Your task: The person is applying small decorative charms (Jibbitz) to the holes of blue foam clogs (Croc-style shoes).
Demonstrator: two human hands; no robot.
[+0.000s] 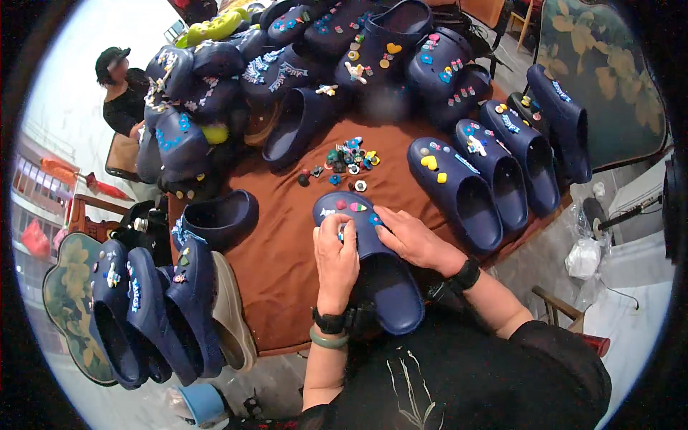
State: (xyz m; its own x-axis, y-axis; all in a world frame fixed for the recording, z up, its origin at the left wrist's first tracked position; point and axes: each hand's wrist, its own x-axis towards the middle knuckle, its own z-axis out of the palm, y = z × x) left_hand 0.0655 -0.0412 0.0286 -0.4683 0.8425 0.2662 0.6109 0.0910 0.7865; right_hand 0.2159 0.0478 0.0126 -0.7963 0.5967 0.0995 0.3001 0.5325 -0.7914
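Note:
A dark blue clog lies in front of me with its toe pointing away and its heel near my body. Several charms sit on its toe, among them a pink one. My left hand is closed in a pinch over the toe's left side, with a small blue charm partly hidden at the fingertips. Against the toe's right side rests my right hand, thumb and fingers gripping the clog near a blue charm. Just beyond the toe is a pile of loose charms in mixed colours.
A brown cloth covers the table. Decorated blue clogs line the right side, with more at the left edge. A heap of clogs fills the far side. A person is at far left; a blue bucket stands below.

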